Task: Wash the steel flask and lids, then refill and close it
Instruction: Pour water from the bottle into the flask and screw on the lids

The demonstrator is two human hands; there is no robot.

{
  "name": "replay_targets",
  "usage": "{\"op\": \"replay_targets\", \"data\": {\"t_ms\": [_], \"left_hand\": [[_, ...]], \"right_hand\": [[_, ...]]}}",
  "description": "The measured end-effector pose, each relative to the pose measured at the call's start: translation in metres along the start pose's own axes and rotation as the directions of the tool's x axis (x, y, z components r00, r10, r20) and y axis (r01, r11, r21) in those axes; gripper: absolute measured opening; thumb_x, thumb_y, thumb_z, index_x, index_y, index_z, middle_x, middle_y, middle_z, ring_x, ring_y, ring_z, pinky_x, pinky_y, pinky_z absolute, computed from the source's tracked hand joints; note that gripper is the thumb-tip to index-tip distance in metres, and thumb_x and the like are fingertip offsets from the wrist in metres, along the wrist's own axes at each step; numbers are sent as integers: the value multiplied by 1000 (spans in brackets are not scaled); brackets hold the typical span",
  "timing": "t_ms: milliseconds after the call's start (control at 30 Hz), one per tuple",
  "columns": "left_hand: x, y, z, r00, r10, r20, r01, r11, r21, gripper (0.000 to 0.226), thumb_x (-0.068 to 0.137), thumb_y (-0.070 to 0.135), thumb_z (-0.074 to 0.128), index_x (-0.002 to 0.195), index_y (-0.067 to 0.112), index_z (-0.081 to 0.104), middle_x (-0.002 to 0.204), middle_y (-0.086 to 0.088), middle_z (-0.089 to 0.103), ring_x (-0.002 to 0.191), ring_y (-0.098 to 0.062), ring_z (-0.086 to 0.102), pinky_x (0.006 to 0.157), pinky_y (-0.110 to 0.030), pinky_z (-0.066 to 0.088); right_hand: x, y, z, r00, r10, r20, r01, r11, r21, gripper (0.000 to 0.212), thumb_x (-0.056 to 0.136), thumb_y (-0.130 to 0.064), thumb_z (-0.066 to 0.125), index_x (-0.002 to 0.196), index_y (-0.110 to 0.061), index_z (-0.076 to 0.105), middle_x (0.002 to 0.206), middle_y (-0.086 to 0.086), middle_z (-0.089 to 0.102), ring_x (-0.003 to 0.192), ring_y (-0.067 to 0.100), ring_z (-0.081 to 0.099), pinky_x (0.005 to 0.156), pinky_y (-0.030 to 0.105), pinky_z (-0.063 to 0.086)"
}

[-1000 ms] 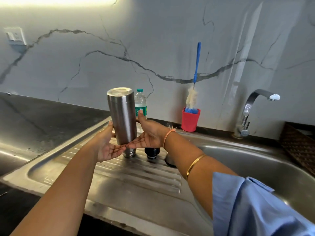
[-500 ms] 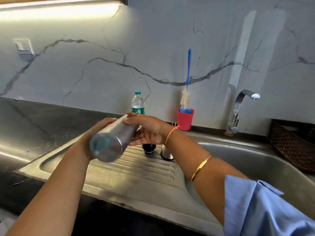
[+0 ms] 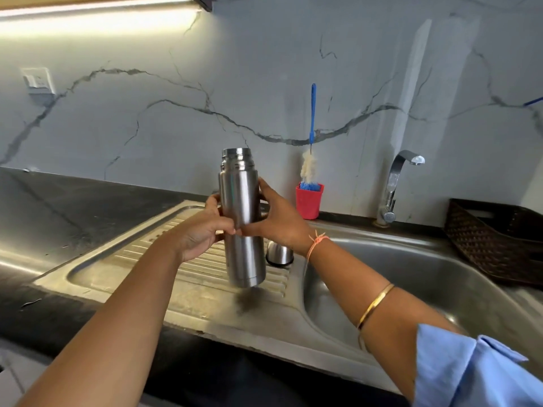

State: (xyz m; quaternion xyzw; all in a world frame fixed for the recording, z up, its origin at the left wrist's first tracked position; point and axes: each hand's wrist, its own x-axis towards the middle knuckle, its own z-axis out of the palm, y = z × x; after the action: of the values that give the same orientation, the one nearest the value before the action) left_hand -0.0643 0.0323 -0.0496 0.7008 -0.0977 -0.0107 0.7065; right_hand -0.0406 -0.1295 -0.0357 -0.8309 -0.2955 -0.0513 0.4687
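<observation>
I hold the steel flask upright above the ribbed drainboard, its open threaded neck pointing up and no lid on it. My left hand grips its left side around the middle. My right hand grips the right side, fingers wrapped behind the body. A steel cup lid stands upside down on the drainboard just right of the flask, partly behind my right wrist. The black inner lid and the water bottle are hidden behind the flask and hands.
A red cup with a blue-handled bottle brush stands against the wall. The tap rises behind the sink basin. A dark woven basket sits at the right. Black counter lies to the left.
The flask went from standing mouth-down on the drainboard, through a tilt toward me, to upright with its mouth up. Both hands stayed on it and lifted it.
</observation>
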Motion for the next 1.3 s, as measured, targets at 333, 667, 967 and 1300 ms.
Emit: {"op": "replay_targets", "data": {"t_ms": [333,667,967,1300], "left_hand": [[17,-11,36,998,26,-63,-18,993,121,74,79,-18,45,137,24,27,114,-8,58,105,-20,56,87,-33,49],[29,-32,33,995,29,-97,-39,994,-98,51,85,-15,41,125,18,40,90,-8,61,78,-16,57,70,-28,44],[41,-38,10,989,15,-149,-41,984,-176,40,88,-10,38,115,15,53,100,-8,64,87,-18,60,66,-28,51],[125,-57,-49,812,96,-576,23,980,196,52,82,22,71,125,11,45,117,-8,58,100,-22,55,89,-37,47]], "right_hand": [[-25,32,-4,989,-36,-147,32,999,-30,103,69,-12,82,147,-22,16,132,2,52,105,8,51,86,24,45],[-23,46,-1,980,8,-196,-4,1000,23,105,68,-17,84,147,-29,16,136,-2,47,110,6,45,93,25,42],[-17,45,11,978,10,-207,12,995,103,111,61,-32,88,144,-30,14,133,-10,47,118,9,48,98,28,44],[-4,48,24,952,44,-302,35,967,252,80,73,-18,80,129,-35,25,114,-16,53,98,0,60,82,19,51]]}}
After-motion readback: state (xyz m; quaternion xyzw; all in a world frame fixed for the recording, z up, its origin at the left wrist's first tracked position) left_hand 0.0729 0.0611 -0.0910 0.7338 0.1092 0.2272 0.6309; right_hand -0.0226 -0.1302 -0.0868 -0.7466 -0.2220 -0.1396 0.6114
